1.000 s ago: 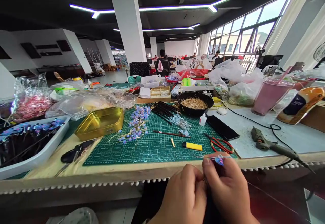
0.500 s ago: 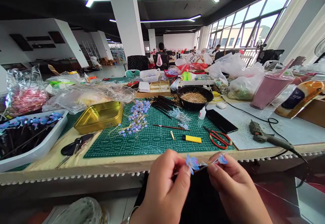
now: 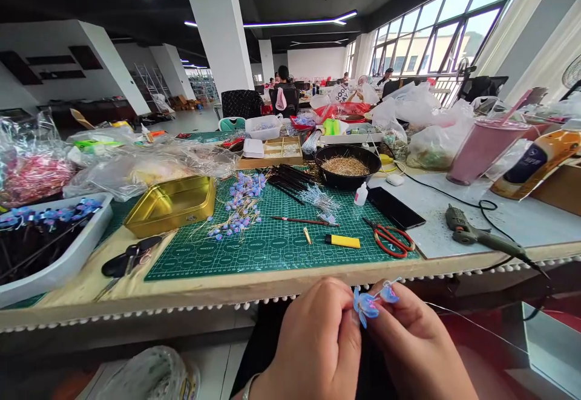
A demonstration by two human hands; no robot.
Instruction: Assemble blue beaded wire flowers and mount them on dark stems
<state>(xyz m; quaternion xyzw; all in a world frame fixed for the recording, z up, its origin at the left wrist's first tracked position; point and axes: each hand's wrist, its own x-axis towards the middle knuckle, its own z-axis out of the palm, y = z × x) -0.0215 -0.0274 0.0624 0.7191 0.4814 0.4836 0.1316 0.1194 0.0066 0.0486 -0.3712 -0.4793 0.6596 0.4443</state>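
Note:
Low in front of the table edge, my left hand (image 3: 318, 333) pinches a blue artificial flower (image 3: 365, 308) between thumb and forefinger. Close against it, my right hand (image 3: 415, 333) is closed on a smaller blue flower (image 3: 389, 292) with pink at its centre. The flowers' stems are mostly hidden by my fingers. A thin thread or wire (image 3: 476, 329) runs from near my right hand toward the lower right. On the green cutting mat (image 3: 272, 258) beyond lie a bunch of blue flower sprigs (image 3: 236, 215) and a thin brown-handled brush (image 3: 299, 221).
Red-handled scissors (image 3: 393, 239), a yellow lighter (image 3: 342, 241), a small glue bottle (image 3: 361, 194) and a black phone (image 3: 394, 207) lie ahead. A gold tin (image 3: 170, 206) and a white tray (image 3: 102, 230) of flowers stand left. A hot glue gun (image 3: 476, 233) lies right.
My hands have come together and the left has shifted right, so the two flowers are now closer. The view has also moved slightly.

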